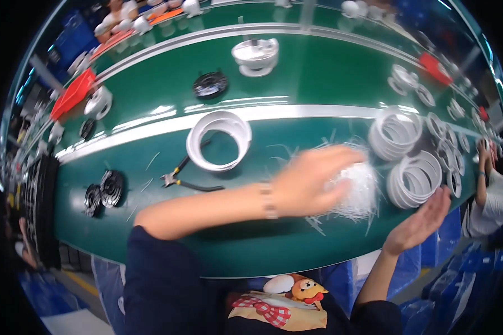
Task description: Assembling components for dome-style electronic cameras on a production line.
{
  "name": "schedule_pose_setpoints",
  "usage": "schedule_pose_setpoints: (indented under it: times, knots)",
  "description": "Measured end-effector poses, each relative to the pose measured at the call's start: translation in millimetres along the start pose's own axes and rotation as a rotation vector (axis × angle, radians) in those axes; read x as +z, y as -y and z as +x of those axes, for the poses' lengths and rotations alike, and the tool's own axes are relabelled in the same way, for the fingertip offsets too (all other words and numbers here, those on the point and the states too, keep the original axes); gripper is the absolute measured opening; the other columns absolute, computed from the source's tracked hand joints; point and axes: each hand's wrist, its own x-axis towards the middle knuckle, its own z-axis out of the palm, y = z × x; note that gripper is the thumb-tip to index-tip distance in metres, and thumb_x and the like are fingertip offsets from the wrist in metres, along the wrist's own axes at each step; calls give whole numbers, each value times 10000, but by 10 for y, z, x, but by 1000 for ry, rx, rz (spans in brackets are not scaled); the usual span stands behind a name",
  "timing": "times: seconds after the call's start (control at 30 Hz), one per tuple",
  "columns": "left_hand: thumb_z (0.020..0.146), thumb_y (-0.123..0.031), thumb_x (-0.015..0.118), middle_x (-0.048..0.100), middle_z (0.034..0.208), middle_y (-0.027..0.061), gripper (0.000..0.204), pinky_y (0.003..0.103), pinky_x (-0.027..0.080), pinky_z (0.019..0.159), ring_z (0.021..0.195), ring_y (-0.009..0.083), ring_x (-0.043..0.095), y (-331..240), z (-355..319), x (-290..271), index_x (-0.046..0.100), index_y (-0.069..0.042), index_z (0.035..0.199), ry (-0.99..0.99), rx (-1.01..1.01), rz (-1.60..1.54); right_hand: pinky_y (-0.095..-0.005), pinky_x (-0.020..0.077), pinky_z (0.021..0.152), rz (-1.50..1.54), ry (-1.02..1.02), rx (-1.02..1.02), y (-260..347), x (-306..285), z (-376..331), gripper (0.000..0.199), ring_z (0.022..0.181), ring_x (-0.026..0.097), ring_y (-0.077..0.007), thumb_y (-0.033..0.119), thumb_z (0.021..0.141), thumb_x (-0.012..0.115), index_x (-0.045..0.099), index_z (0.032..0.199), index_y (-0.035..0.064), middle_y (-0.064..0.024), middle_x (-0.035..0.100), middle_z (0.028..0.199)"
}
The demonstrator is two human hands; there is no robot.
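My left arm reaches across the table to the right. My left hand (304,181), smeared by motion, is over a heap of thin, clear-white plastic strips (356,192), its thumb and fingers apart. Whether it touches the strips I cannot tell. At the near right, my right hand (421,224) has its fingers stretched out and holds nothing visible. Its fingertips are close beside a stack of white plastic rings (399,187); contact is unclear. Left of the heap lie cutting pliers (170,178) with yellow-and-black handles, partly behind a large white ring (194,146).
More white rings (379,142) are stacked behind the right-hand stack. Black round parts (110,188) lie at left. Beyond a metal rail (318,111), a green conveyor belt carries a white housing (255,58) and a black round part (210,85). Another person (494,195) stands at far right.
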Motion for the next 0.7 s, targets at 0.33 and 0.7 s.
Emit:
schedule_pose_setpoints:
  times: [0.33, 0.7]
  knots:
    - [685, -173, 674, 348, 1289, 163, 289, 555, 245, 972, 1190, 340, 341, 198, -2110, -1517, 540, -95, 928, 111, -783, 761, -456, 377, 909, 549, 1116, -462, 1143, 1724, -545, 438, 1084, 446, -345, 133, 646, 659, 526, 1043, 4, -176, 443, 1202]
    - [667, -103, 670, 461, 1120, 179, 218, 391, 470, 693, 809, 349, 563, -665, -1831, -2125, 520, 26, 760, 550, -721, 692, -440, 309, 965, 637, 1403, -418, 1481, 2270, -853, 707, 1187, 308, -397, 239, 626, 713, 379, 1194, -19, -233, 261, 1322]
